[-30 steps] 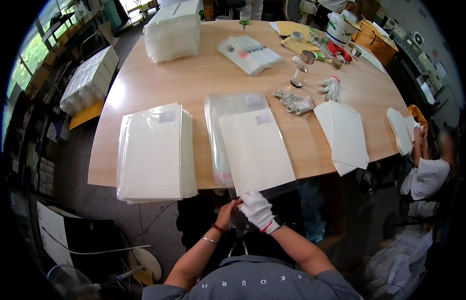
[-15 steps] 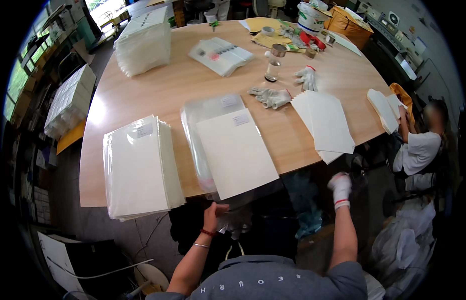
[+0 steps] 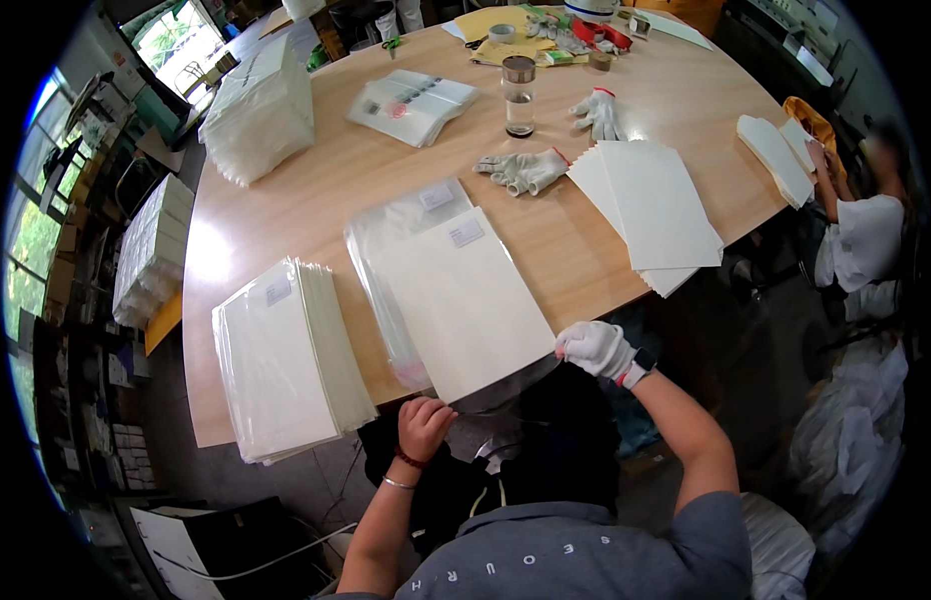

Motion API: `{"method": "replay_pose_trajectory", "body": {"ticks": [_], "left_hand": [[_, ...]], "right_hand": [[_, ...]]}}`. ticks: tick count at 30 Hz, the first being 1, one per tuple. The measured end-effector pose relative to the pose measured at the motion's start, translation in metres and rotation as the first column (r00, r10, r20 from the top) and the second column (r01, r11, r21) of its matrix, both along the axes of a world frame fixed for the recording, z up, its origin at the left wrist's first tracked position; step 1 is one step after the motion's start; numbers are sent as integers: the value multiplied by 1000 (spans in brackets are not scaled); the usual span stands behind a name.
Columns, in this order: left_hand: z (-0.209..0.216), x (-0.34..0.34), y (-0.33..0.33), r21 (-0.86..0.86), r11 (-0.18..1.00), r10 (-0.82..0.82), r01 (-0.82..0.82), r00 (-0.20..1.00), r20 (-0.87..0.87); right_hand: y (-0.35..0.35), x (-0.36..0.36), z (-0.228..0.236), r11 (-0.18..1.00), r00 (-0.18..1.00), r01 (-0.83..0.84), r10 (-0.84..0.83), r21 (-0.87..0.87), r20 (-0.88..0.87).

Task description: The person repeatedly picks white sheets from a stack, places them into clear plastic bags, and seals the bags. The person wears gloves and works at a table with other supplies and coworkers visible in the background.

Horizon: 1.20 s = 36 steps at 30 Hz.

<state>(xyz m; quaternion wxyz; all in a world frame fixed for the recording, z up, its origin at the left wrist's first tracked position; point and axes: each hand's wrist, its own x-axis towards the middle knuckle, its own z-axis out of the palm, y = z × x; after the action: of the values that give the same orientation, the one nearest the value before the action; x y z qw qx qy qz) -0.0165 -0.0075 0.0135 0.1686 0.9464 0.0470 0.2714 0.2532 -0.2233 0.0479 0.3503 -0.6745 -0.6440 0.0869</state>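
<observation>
A clear plastic bag with a white sheet inside (image 3: 464,305) lies on top of a pile of similar bags on the round wooden table (image 3: 316,180), hanging over its near edge. My bare left hand (image 3: 424,424) pinches the bag's open clear flap at the lower left. My right hand (image 3: 594,347), in a white glove with a watch at the wrist, grips the flap at the bag's lower right corner. A stack of filled white bags (image 3: 286,365) lies to the left.
A stack of white sheets (image 3: 654,205) lies at right, with loose white gloves (image 3: 526,170) and a glass jar (image 3: 519,96) behind. Piles of bags (image 3: 261,110) stand at the far left. Another person (image 3: 866,225) sits at the right edge.
My right hand, which hung low at the right half a second ago, has come up to the bag's lower right corner. The view has tilted closer to the table.
</observation>
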Motion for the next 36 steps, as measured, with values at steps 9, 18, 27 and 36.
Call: {"method": "replay_pose_trajectory", "body": {"ticks": [9,18,27,36], "left_hand": [[-14,7,1,-363,774,426,-519,851,-306],[10,-4,-6,-966,-26,88,-256,962,-257],[136,-140,92,-899,399,442,-182,897,14],[97,-192,163,308,434,893,-846,358,-273]], "right_hand": [[29,-35,0,715,788,615,-552,-331,273],[16,-51,-21,828,522,430,-553,-359,-650],[153,-161,24,994,654,71,18,85,-756],[247,-221,44,994,936,-106,113,39,-334]]}}
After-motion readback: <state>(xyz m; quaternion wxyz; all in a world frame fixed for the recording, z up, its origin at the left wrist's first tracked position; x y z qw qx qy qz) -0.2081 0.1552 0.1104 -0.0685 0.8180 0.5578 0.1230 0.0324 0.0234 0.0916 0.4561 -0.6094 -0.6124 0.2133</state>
